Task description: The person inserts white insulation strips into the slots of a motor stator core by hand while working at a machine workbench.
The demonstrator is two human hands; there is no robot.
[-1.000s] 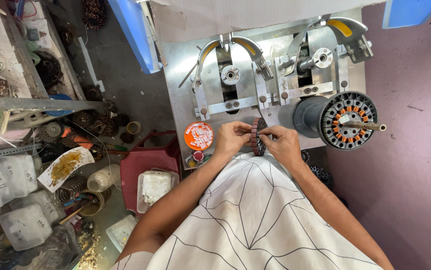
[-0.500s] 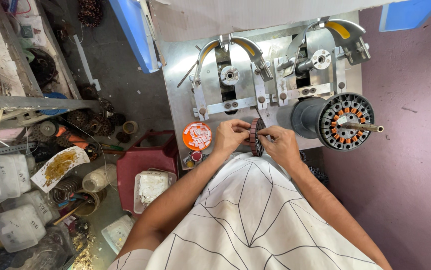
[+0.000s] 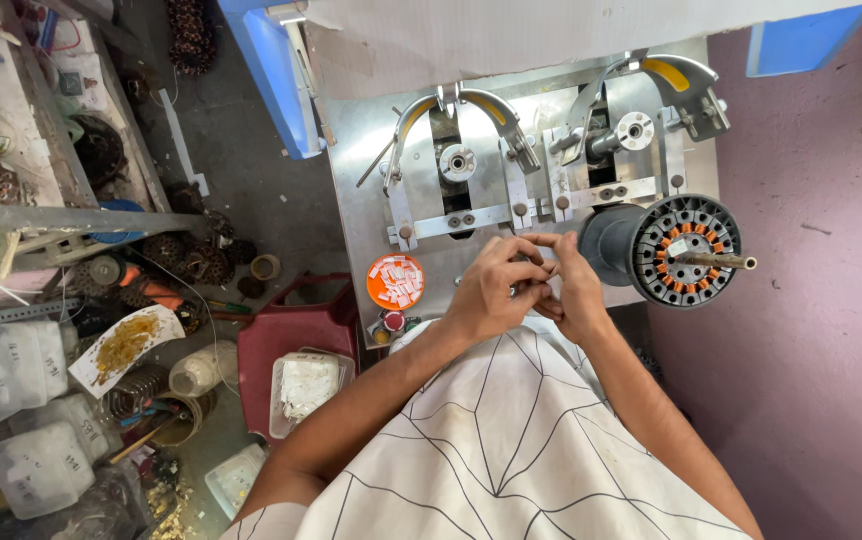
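1. Nearest the camera: white cloth with thin dark lines (image 3: 511, 440) over the person's lap; both bare forearms reach forward over it.
2. Left hand (image 3: 496, 285): fingers curled in, tips pinched tight together against the right hand's. Whatever is pinched is too small and too hidden to name.
3. Right hand (image 3: 571, 285): fingers bent, tips meeting the left hand's at the front edge of the metal plate (image 3: 351, 190). Narrow pinch; cannot tell what it holds.
4. Motor stator (image 3: 686, 250), dark ring with copper windings, sits on a horizontal shaft just beside the right hand, on its right, apart from the fingers.
5. Orange round lid (image 3: 396, 281) with small white slips lies on the plate, near the left hand, on its left.
6. Small red cap (image 3: 392, 321) at the plate's near edge, below the lid.
7. Further back: two curved metal winding arms (image 3: 461, 110) on brackets, bolted to the plate.
8. Left of the plate, on the floor: maroon tray (image 3: 286, 335) with a white tub (image 3: 306, 385).
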